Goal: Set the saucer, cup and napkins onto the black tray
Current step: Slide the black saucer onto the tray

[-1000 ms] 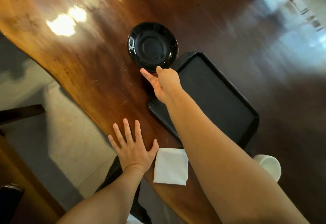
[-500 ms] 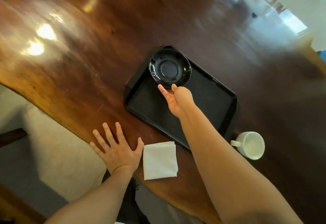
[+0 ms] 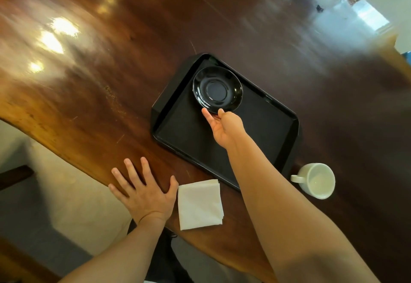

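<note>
R hand [image 3: 224,127] grip pinches saucer [image 3: 217,89] rim at the black tray [image 3: 287,149] far corner, w/ L hand [image 3: 144,191] splayed flat on tabletop [image 3: 111,82], likely bracing; cup [image 3: 317,181], napkins [image 3: 199,204] off-tray.

This looks like a café or dining room. The surface [image 3: 111,82] is a thick slab of polished dark wood with a wavy, natural near edge, glossy enough to mirror ceiling lights and a bright window. On it lie a black serving tray [image 3: 278,127] of the cafeteria kind, a black saucer [image 3: 216,90], a white cup [image 3: 317,181] and a stack of folded white napkins [image 3: 199,204]. Below the near edge is a pale, smooth floor [image 3: 66,193].
</note>
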